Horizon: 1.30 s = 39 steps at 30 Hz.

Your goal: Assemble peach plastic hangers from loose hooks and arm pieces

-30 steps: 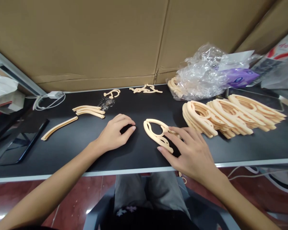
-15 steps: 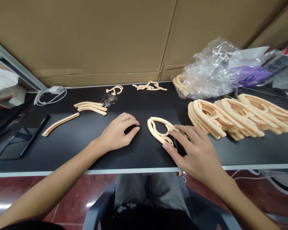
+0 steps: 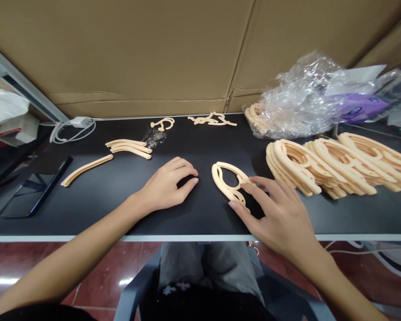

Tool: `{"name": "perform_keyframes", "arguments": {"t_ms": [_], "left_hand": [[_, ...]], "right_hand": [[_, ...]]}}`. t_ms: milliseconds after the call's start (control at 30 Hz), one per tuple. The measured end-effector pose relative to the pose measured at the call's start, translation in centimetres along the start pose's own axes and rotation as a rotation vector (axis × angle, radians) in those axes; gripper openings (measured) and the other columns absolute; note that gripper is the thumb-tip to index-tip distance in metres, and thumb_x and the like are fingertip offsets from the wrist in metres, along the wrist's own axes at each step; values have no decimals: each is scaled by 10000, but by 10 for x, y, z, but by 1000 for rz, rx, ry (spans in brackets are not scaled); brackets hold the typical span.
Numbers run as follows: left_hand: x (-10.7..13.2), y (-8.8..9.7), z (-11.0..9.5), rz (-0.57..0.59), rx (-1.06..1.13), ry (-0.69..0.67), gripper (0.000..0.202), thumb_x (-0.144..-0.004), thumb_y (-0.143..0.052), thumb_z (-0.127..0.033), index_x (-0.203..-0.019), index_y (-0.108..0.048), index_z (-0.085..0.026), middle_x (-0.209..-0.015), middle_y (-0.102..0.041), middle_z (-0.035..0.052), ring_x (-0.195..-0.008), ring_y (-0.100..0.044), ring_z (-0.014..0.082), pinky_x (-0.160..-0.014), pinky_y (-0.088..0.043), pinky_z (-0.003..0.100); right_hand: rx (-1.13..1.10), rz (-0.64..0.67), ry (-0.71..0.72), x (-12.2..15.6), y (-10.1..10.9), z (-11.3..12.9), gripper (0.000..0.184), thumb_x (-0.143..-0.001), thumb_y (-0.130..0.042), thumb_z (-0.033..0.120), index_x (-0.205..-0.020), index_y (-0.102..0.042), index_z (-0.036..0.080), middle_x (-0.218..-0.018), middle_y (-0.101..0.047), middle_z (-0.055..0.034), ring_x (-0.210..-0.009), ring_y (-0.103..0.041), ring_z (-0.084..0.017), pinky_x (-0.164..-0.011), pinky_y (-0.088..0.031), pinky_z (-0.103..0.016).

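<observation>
My right hand [image 3: 277, 207] grips a cream folding hanger [image 3: 223, 186] by its near right end, thumb on one side and fingers on the other. The hanger lies folded on the black tabletop, its rounded end pointing away from me; the gripped end is partly hidden under my fingers. To its left my left hand [image 3: 172, 185] rests on the table, holding nothing, with a gap between the thumb and the curled fingers. Overlapping stacks of similar folded hangers [image 3: 296, 162] lie right of my right hand.
Loose curved hanger arms [image 3: 128, 148] and a single arm [image 3: 87, 169] lie left, near a phone [image 3: 35, 189] and white cable [image 3: 71, 131]. Small hooks [image 3: 165, 124] and thin pieces [image 3: 212, 119] sit at the back. Clear plastic bags [image 3: 297, 102] stand back right, before cardboard [image 3: 147, 53].
The hanger has shifted slightly right and turned a little, with my right hand still on it. My left hand keeps its pose. The whole view has moved slightly.
</observation>
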<state>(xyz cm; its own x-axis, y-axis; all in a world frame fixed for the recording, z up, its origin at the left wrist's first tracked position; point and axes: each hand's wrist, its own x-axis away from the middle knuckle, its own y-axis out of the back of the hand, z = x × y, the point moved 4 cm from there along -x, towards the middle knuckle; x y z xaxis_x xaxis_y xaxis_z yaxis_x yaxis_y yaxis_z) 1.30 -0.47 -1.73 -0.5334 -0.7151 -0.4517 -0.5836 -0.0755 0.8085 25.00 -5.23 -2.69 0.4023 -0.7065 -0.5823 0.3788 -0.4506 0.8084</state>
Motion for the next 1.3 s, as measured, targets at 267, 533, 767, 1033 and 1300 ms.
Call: {"name": "perform_keyframes", "arguments": {"t_ms": [267,533,767,1033,1300], "left_hand": [[0,0,-2,4,-2,-3,154,-973,-567,-215,-991,-709,-158,-976,-716,74,-941,-653,199,-880,-569,366],[0,0,-2,11,-2,-5,150,-973,-567,-214,-994,-706,-161,-979,-714,75,-942,-650,199,-881,-566,366],[0,-1,-2,9,8,-3,145,-972,-566,-215,-992,-703,-169,-975,-709,70,-938,-649,197,-877,-568,359],[0,-1,-2,9,-2,-13,140,-966,-580,-204,-992,-705,-147,-970,-709,78,-942,-651,201,-875,-567,360],[0,0,-1,11,3,-5,145,-965,-575,-208,-984,-708,-152,-964,-711,77,-930,-652,201,-867,-567,361]], "right_hand": [[13,31,-31,-1,0,-1,385,-891,-679,469,-1111,-734,158,-1128,-701,-157,-977,-651,-323,-890,-524,-504],[19,35,12,-3,2,1,458,-894,-670,451,-1223,-676,133,-1248,-665,-210,-1157,-621,-391,-978,-505,-574],[-152,169,258,-3,-2,12,345,-972,-555,212,-1299,-639,141,-1368,-664,-143,-1351,-552,-313,-1127,-470,-515],[28,17,43,-1,-1,1,331,-957,-605,307,-1156,-716,67,-1220,-715,-213,-1177,-642,-391,-967,-544,-561],[19,9,-16,-2,-5,-5,363,-952,-620,340,-1156,-716,55,-1224,-712,-209,-1155,-645,-376,-989,-543,-551]]}}
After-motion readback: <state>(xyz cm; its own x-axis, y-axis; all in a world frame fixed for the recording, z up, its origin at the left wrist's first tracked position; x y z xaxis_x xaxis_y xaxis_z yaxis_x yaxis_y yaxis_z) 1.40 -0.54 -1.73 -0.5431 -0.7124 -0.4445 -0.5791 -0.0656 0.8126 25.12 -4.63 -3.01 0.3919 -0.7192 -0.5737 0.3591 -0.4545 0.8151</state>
